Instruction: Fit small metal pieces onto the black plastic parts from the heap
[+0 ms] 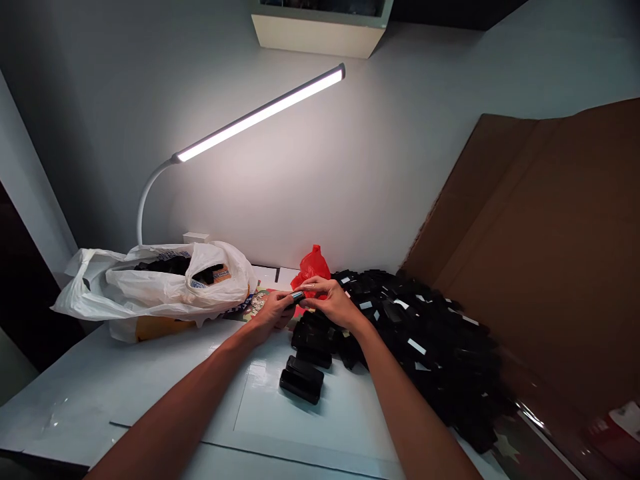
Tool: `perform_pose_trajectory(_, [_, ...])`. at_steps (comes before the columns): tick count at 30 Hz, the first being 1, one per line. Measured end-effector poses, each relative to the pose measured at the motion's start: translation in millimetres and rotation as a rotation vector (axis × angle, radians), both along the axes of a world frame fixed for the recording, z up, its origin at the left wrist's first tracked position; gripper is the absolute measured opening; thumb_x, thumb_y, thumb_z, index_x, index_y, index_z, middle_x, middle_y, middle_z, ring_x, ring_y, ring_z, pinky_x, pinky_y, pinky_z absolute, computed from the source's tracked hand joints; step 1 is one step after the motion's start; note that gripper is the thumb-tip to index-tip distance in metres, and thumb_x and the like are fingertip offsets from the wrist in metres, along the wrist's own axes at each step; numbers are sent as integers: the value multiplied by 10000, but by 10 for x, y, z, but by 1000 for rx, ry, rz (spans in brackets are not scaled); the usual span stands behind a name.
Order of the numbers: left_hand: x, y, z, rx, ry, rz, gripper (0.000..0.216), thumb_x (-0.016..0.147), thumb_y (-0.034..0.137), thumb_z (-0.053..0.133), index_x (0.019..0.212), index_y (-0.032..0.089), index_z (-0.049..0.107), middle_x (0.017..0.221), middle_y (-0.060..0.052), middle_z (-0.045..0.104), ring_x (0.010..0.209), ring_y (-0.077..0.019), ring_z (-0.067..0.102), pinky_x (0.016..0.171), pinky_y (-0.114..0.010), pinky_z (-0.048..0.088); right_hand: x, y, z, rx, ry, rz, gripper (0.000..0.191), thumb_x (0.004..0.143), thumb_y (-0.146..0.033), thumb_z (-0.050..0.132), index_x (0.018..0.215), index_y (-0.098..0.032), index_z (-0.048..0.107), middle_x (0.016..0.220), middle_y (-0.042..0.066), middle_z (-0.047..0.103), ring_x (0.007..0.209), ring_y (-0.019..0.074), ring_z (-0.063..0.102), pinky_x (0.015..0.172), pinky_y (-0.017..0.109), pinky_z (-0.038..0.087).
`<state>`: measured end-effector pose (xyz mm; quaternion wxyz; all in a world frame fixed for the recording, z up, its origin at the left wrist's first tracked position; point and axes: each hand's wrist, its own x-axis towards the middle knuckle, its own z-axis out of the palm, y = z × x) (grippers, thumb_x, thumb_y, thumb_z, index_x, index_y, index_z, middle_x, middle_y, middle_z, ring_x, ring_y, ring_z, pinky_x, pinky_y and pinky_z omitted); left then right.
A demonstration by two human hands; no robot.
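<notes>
A small black plastic piece (298, 297) with a shiny face is held up over the far part of the table. My left hand (271, 313) grips it from the left, fingers closed round it. From the right, my right hand (331, 301) has thumb and fingertips closed at its other end; the exact contact is too small to make out. Below the hands, a black plastic case (302, 380) lies on the table, with more black pieces (314, 337) just behind it. A large heap of black plastic pieces (425, 333), some bearing white labels, spreads beside my right forearm.
A white plastic bag (175, 290) holding dark items stands at the left. Behind the hands sits a red plastic bag (313, 263). A lit lamp (263, 113) reaches over the white table (210, 400). Tall cardboard (540, 233) leans on the right; a shelf box (320, 33) hangs above.
</notes>
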<state>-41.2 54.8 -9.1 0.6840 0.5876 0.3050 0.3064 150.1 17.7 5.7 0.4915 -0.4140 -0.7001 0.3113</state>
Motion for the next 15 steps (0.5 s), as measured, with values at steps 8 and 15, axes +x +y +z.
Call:
perform_pose_trajectory(8, [-44, 34, 13, -41, -114, 34, 511, 744, 631, 780, 748, 221, 475, 518, 126, 236, 421, -43, 142, 425, -237, 52, -26, 11, 8, -79, 136, -21, 462, 803, -632, 817, 953, -202, 737, 877, 45, 729, 801, 193, 666, 735, 313, 534])
perform_pose_trajectory(15, [-56, 7, 29, -25, -186, -52, 523, 773, 589, 793, 695, 212, 439, 545, 114, 239, 451, -37, 154, 449, -229, 68, -120, 111, -108, -264, 235, 83, 782, 791, -954, 542, 587, -200, 555, 506, -27, 444, 467, 107, 401, 493, 275, 321])
